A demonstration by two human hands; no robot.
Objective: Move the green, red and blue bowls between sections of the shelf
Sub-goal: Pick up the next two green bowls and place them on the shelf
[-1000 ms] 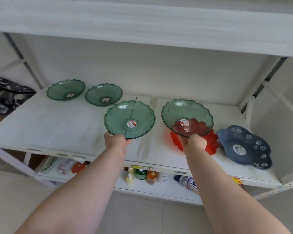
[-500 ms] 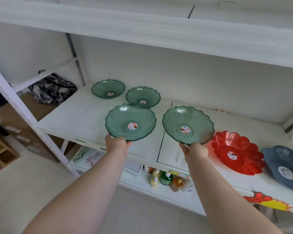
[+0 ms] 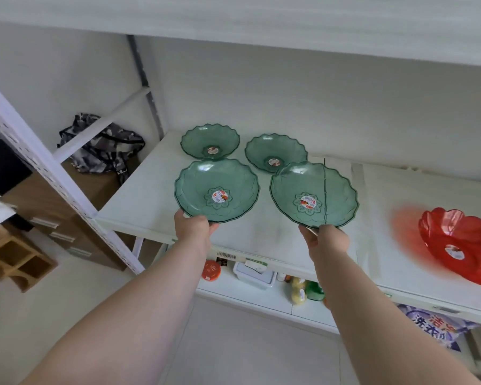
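Green bowls, one pinched in each hand, held over the shelf's front edge.

Left hand (image 3: 195, 229) clamps the near rim of one bowl (image 3: 216, 190); right hand (image 3: 326, 243) clamps another (image 3: 314, 194). Both bowls tilt, gripped at one edge only, so either could slip or strike the two green bowls (image 3: 210, 140) (image 3: 275, 152) just behind near the shelf's (image 3: 139, 195) back edge. Red bowl (image 3: 461, 245) sits toward the right end.

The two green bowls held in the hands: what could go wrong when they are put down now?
Each hand, left and right, pinches only the near rim, so the left held bowl or the right held bowl could tip or slip. Their far edges are close to the two back bowls and might knock them.
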